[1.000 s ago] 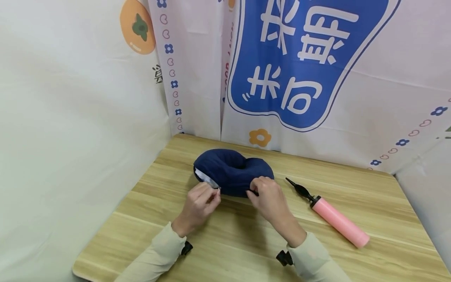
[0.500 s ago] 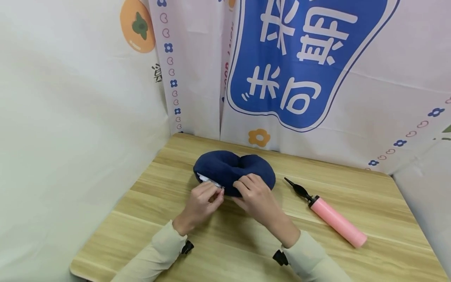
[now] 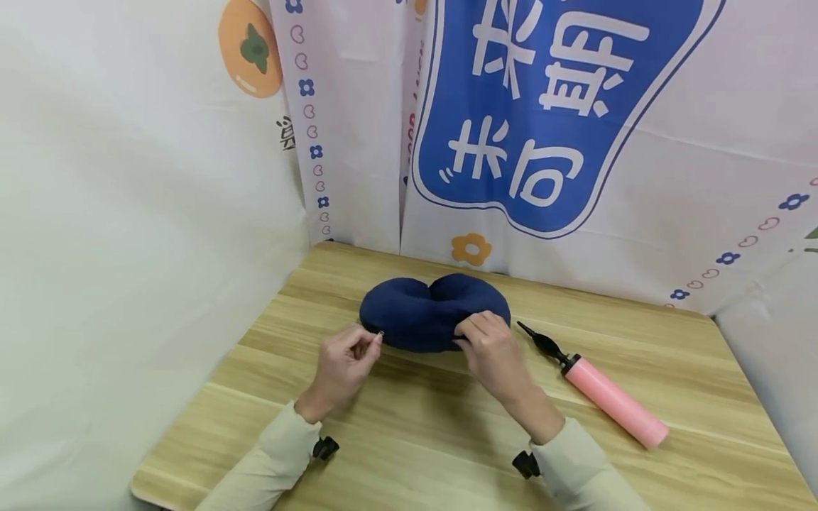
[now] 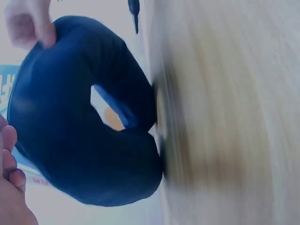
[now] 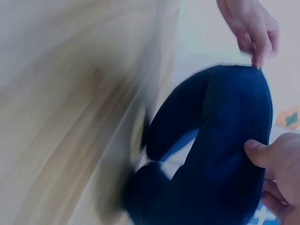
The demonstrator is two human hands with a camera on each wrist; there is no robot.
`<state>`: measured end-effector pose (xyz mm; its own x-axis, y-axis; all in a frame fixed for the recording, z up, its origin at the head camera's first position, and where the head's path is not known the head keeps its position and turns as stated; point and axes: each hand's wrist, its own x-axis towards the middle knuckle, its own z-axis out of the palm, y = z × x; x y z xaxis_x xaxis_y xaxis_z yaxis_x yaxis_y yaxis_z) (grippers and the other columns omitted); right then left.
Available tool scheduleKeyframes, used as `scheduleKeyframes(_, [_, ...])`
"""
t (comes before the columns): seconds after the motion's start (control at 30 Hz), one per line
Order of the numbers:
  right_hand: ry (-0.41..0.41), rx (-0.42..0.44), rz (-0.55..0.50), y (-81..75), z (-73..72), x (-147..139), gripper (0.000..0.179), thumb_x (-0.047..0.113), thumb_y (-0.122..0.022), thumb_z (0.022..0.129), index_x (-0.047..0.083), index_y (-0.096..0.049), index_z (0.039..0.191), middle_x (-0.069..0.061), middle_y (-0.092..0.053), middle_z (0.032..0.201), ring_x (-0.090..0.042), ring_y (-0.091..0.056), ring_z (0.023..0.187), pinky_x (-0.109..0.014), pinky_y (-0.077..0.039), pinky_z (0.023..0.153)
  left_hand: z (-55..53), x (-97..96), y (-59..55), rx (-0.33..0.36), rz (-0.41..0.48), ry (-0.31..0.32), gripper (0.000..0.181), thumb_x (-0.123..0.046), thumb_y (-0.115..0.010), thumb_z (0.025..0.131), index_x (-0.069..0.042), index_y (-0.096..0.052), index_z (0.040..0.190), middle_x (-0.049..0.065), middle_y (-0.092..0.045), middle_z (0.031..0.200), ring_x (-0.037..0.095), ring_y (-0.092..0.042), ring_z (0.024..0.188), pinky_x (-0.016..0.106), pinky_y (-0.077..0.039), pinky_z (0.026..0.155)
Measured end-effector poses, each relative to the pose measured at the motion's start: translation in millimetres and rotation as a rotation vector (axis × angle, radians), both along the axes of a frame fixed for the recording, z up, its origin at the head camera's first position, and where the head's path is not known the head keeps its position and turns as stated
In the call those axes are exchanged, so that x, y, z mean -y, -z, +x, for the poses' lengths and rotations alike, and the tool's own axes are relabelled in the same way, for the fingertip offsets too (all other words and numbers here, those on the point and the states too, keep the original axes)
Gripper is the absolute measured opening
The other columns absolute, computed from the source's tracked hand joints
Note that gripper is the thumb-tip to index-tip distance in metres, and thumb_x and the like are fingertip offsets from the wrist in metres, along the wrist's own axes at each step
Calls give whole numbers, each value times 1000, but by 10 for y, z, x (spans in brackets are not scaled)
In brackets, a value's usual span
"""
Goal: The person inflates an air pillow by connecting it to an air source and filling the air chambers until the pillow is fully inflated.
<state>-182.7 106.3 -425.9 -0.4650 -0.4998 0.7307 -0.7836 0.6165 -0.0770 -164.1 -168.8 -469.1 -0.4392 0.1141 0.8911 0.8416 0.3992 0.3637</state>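
Observation:
A navy U-shaped neck pillow (image 3: 409, 316) stands on the wooden table, its two ends touching the tabletop in both wrist views. At the pillow's lower left edge, my left hand (image 3: 345, 362) pinches a small metal zipper pull (image 3: 381, 333) between thumb and forefinger. My right hand (image 3: 495, 351) grips the near edge on the right side, thumb against the fabric in the right wrist view. The pillow's underside and most of the zipper seam are hidden.
To the right on the table (image 3: 255, 419) lies a hand pump (image 3: 616, 401) with a pink barrel and black nozzle pointing toward the back. Printed curtains (image 3: 358, 106) hang behind the table, and a pale wall stands on the left.
The white lining at the pillow's left opening is no longer visible. The pillow has turned and shifted slightly right. My left hand has moved left, and my right hand regripped farther right.

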Motion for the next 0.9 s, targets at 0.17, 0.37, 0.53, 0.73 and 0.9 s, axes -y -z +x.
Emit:
scheduleKeyframes(0.17, [-53,53,38,19,36,-38,36,9,-100,69,8,-73,93,-2,-71,92,-20,-65,87,-36,-58,78,22,11,-6,38,-54,12,28,14,-75,81,-13,-67,78,-4,-56,64,9,-48,55,20,-40,49])
scheduleKeyframes(0.37, [-114,-43,92,54,125,185,35,23,-96,78,7,-73,100,-4,-69,97,-21,-64,92,-37,-58,89,66,-81,-71,42,-177,47,24,8,-73,86,-13,-66,79,-6,-56,67,6,-50,61,13,-41,56])
scheduleKeyframes(0.53, [-69,-86,156,96,158,228,24,16,-93,81,9,-73,90,-2,-66,87,-19,-61,84,-35,-57,86,97,-92,-106,54,-244,65,23,8,-72,88,-12,-66,79,-5,-56,68,6,-50,63,12,-42,58])
scheduleKeyframes(0.73, [-135,-124,154,128,170,180,14,9,-88,85,9,-74,87,-1,-68,85,-18,-63,83,-33,-56,84,86,67,-107,83,-193,85,28,15,-74,83,-12,-66,78,-4,-56,66,7,-47,58,14,-39,53])
scheduleKeyframes(0.9, [-164,-163,192,203,157,168,14,9,-88,84,10,-75,89,0,-68,87,-17,-64,85,-32,-56,85,78,163,-95,206,-260,83,26,11,-76,86,-12,-67,77,-4,-60,66,3,-48,57,12,-40,52])
